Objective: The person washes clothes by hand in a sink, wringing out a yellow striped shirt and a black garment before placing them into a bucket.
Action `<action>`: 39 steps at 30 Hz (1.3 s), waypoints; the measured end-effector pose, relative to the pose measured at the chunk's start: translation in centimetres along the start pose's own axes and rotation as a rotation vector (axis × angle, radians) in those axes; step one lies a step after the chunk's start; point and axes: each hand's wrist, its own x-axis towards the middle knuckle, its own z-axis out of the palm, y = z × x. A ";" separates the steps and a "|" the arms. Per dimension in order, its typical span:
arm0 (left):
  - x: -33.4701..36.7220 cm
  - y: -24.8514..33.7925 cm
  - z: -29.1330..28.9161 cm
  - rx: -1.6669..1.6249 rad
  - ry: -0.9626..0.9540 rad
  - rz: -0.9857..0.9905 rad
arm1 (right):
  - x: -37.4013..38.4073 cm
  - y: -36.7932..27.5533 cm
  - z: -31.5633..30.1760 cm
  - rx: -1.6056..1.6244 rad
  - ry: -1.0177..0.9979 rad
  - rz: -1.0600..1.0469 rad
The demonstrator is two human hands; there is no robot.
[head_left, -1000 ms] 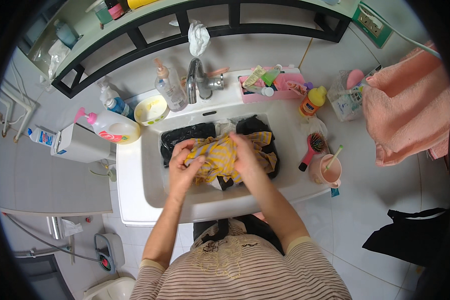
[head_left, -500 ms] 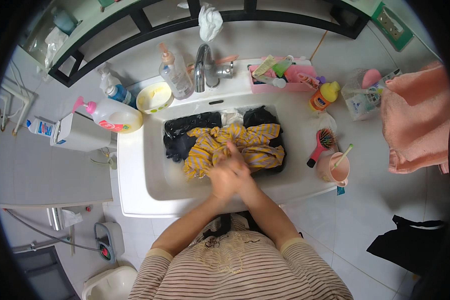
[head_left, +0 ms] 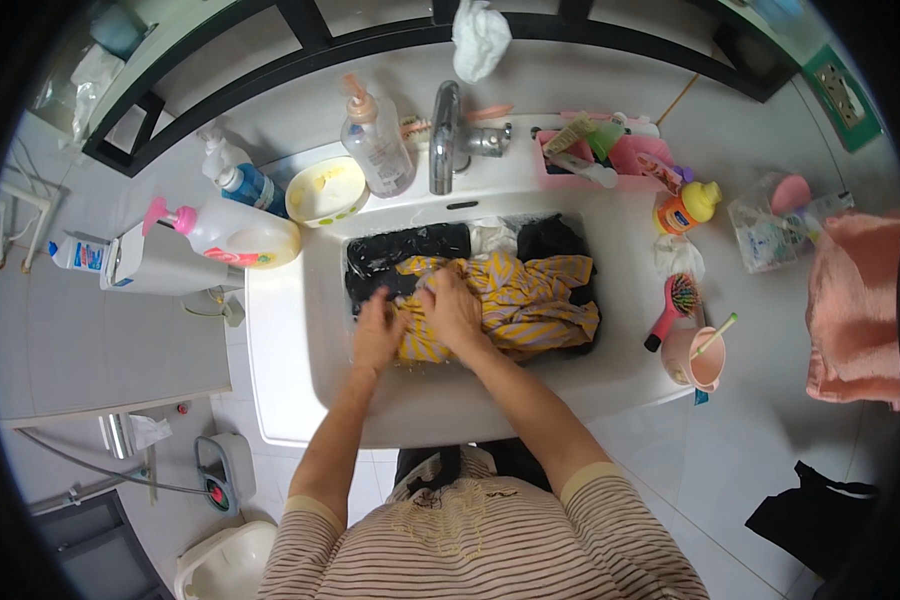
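A wet yellow cloth with pale grey stripes point(head_left: 540, 305) lies bunched over dark clothes point(head_left: 410, 245) in the white sink point(head_left: 280, 370). On its left part rests my right hand point(head_left: 454, 308), fingers bent down and closed on a fold of the fabric. At the cloth's left edge is my left hand point(head_left: 378, 332), touching or just beside it. Motion blurs the left fingers, so their grip is unclear. Behind the striped cloth a white cloth point(head_left: 493, 237) shows between the dark ones.
The tap point(head_left: 446, 140) stands at the back rim. Pump bottles point(head_left: 378, 150) and a soap dish point(head_left: 326, 192) line the left. At the right are a pink box point(head_left: 635, 157), a yellow bottle point(head_left: 685, 208), a hairbrush point(head_left: 670, 310), and a pink cup point(head_left: 682, 360). A pink towel point(head_left: 855, 310) hangs farther right.
My hands were together over the cloth's front middle. They have separated and moved left in the sink, the left one to the cloth's left edge. The view has shifted slightly.
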 end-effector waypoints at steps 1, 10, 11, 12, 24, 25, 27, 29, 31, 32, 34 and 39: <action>-0.6 2.4 -0.5 0.120 -0.195 -0.071 | -0.1 0.6 1.0 -0.085 -0.016 -0.047; -0.2 -3.0 2.7 0.335 -0.393 -0.142 | 3.6 -0.5 7.8 -0.394 -0.238 -0.128; 0.6 -2.7 2.9 0.306 -0.370 -0.129 | 4.4 0.3 8.3 -0.410 -0.282 -0.096; 1.6 -1.7 2.9 0.273 -0.340 -0.122 | 5.0 1.1 8.9 -0.427 -0.326 -0.074; 3.2 2.0 -4.8 -0.644 -0.020 -0.273 | 3.3 2.8 3.9 0.676 -0.036 0.139; 2.6 4.2 -5.9 -0.708 0.005 -0.292 | 2.7 2.9 3.4 0.772 0.018 0.068; 2.3 6.6 -7.1 -0.739 -0.067 -0.106 | 2.3 -0.4 0.8 0.655 0.001 -0.153; 2.5 9.1 -7.7 -0.831 -0.168 -0.015 | 2.6 -4.1 -3.4 0.679 -0.032 -0.273; 3.6 10.1 -9.1 -0.863 -0.304 0.039 | 3.3 -6.4 -7.1 0.855 -0.093 -0.286; 3.9 12.4 -10.4 -0.897 -0.300 -0.005 | 3.3 -6.4 -8.6 1.068 -0.117 -0.245; 4.1 18.1 -14.3 -0.944 -0.255 -0.042 | 3.2 -7.2 -13.4 1.194 -0.196 -0.220; 4.7 28.4 -21.9 -0.921 -0.111 0.128 | 1.8 -4.7 -18.4 1.008 -0.249 -0.195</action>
